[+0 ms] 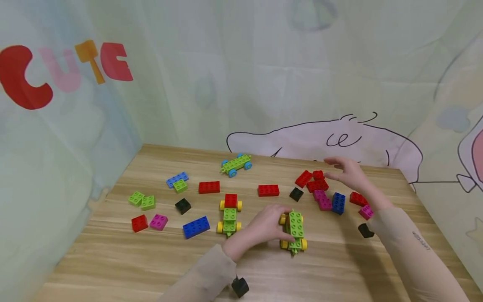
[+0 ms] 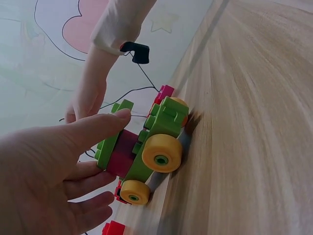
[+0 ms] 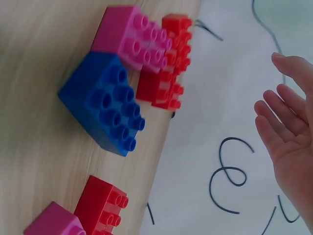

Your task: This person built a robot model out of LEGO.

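Observation:
My left hand point(image 1: 267, 224) holds a toy car point(image 1: 296, 224) by its top, thumb at the near end and fingers at the far end. In the left wrist view, the car's green top brick point(image 2: 113, 132) sits on a magenta brick point(image 2: 122, 152) over a green base with yellow wheels point(image 2: 161, 153). My right hand point(image 1: 349, 174) hovers with fingers apart near red bricks point(image 1: 318, 185) at the back right, holding nothing. Below it lie joined magenta bricks point(image 1: 322, 200) and a blue brick point(image 1: 338, 203); in the right wrist view the hand point(image 3: 291, 117) is apart from them.
A second yellow-wheeled car point(image 1: 229, 214) stands left of my left hand. Farther back is a green base with blue wheels point(image 1: 236, 164). Loose bricks lie left, including a blue one point(image 1: 196, 227). A curtain point(image 1: 241, 84) borders the wooden table point(image 1: 113, 260).

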Demonstrator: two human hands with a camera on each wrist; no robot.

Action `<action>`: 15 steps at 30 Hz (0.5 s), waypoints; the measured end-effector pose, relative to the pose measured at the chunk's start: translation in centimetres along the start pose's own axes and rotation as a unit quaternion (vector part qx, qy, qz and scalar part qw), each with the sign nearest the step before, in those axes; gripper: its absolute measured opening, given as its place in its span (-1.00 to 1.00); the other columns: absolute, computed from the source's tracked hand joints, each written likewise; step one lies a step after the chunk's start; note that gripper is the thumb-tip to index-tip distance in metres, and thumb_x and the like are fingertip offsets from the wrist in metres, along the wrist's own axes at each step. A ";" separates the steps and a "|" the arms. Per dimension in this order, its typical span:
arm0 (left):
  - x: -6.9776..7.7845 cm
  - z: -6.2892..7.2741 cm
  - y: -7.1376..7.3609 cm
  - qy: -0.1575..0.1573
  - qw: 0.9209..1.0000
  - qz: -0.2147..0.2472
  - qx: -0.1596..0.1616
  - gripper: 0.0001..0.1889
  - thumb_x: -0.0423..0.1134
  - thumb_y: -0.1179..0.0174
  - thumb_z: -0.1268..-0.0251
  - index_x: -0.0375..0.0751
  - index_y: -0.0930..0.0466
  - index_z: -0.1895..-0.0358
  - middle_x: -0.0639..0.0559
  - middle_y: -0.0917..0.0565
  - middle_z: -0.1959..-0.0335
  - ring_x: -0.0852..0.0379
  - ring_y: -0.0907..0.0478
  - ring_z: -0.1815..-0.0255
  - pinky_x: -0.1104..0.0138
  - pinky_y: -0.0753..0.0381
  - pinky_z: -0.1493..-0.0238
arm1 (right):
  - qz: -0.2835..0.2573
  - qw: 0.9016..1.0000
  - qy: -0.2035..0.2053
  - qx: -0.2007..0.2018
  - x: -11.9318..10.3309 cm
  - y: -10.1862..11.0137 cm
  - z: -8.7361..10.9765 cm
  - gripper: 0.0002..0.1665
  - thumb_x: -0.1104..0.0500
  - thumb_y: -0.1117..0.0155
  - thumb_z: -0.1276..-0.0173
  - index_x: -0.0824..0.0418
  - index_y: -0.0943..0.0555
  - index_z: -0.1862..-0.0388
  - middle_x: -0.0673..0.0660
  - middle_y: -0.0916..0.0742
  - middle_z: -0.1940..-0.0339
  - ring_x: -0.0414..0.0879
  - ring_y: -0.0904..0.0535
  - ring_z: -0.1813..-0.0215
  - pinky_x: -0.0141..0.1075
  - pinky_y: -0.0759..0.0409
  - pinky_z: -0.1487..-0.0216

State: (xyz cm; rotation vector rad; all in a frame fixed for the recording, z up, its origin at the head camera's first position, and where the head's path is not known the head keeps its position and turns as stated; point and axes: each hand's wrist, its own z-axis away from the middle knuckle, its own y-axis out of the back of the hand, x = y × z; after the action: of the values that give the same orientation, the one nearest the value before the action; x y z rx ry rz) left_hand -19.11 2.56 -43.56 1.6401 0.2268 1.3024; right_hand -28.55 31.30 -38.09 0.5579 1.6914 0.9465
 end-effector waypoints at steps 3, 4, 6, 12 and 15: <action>0.0 0.0 -0.1 0.002 1.000 0.003 0.001 -0.18 0.07 -0.52 0.07 -0.12 -0.45 -0.32 -0.01 -0.51 -0.32 -0.01 -0.39 -0.37 0.12 -0.40 -0.38 | 0.003 1.000 -0.013 -0.015 0.5 0.0 -0.9 -0.43 0.21 -0.29 -0.36 0.43 -0.44 -0.29 0.46 -0.53 -0.27 0.38 -0.41 -0.30 0.22 -0.34 -0.34; -0.1 0.0 -0.1 0.002 1.000 0.003 0.001 -0.18 0.07 -0.52 0.07 -0.12 -0.45 -0.32 0.00 -0.51 -0.32 0.00 -0.39 -0.37 0.13 -0.40 -0.38 | 0.004 1.000 -0.015 -0.020 0.7 0.0 -1.2 -0.43 0.20 -0.29 -0.37 0.43 -0.43 -0.29 0.46 -0.53 -0.27 0.37 -0.40 -0.31 0.22 -0.34 -0.35; -0.1 0.0 -0.1 0.000 1.000 0.006 0.000 -0.18 0.06 -0.53 0.08 -0.12 -0.46 -0.32 -0.01 -0.52 -0.31 0.00 -0.40 -0.36 0.13 -0.41 -0.37 | 0.007 0.999 -0.016 -0.027 1.2 0.0 -1.7 -0.43 0.21 -0.29 -0.37 0.43 -0.44 -0.28 0.47 -0.53 -0.27 0.36 -0.41 -0.30 0.21 -0.34 -0.35; -0.1 -0.2 -0.2 0.000 1.000 0.008 0.000 -0.19 0.05 -0.53 0.08 -0.11 -0.46 -0.31 0.01 -0.52 -0.31 0.01 -0.40 -0.34 0.14 -0.41 -0.37 | 0.024 0.999 -0.007 -0.044 2.7 -0.3 -3.1 -0.46 0.22 -0.29 -0.36 0.46 -0.47 -0.24 0.47 -0.57 -0.22 0.35 -0.47 -0.24 0.21 -0.39 -0.31; -0.1 -0.1 -0.1 0.003 1.000 0.007 -0.001 -0.18 0.06 -0.53 0.08 -0.11 -0.46 -0.32 0.01 -0.52 -0.31 0.00 -0.40 -0.35 0.14 -0.41 -0.37 | 0.033 0.998 -0.005 -0.056 3.3 -0.5 -3.6 -0.45 0.22 -0.29 -0.35 0.48 -0.46 -0.24 0.47 -0.57 -0.21 0.35 -0.47 -0.23 0.21 -0.40 -0.30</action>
State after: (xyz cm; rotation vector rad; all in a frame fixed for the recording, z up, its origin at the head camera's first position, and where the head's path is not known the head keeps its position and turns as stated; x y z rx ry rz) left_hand -19.22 2.64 -43.70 1.6394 0.2183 1.3180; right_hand -32.99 32.37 -39.92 0.5457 1.6086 1.0779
